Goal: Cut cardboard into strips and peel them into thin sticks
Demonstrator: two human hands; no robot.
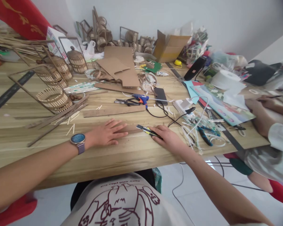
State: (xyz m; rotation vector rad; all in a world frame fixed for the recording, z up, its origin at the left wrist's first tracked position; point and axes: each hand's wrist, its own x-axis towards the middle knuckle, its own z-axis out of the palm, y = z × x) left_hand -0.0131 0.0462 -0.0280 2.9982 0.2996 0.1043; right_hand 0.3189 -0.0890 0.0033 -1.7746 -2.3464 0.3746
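Observation:
My left hand (pixel 108 133) lies flat with its fingers spread, partly over a thin brown strip (pixel 131 129) on the wooden table. Much of that strip is hidden under the fingers. In my right hand (pixel 166 138) is a black and yellow utility knife (pixel 148 130), its blade out and pointing left, close above or on the strip; whether it touches I cannot tell. Just beyond my hands lies a longer brown cardboard strip (pixel 115 111). Several short pale sticks (pixel 72 128) are scattered left of my left hand.
Behind are a blue glue gun (pixel 141 98), pliers (pixel 124 102), a phone (pixel 160 95) and cardboard sheets (pixel 122 66). Small slatted buckets (pixel 53 99) stand at the left. A power strip (pixel 182 106), cables and blue-handled pliers (pixel 205 136) lie right. Another person's hand (pixel 259 113) rests farther right.

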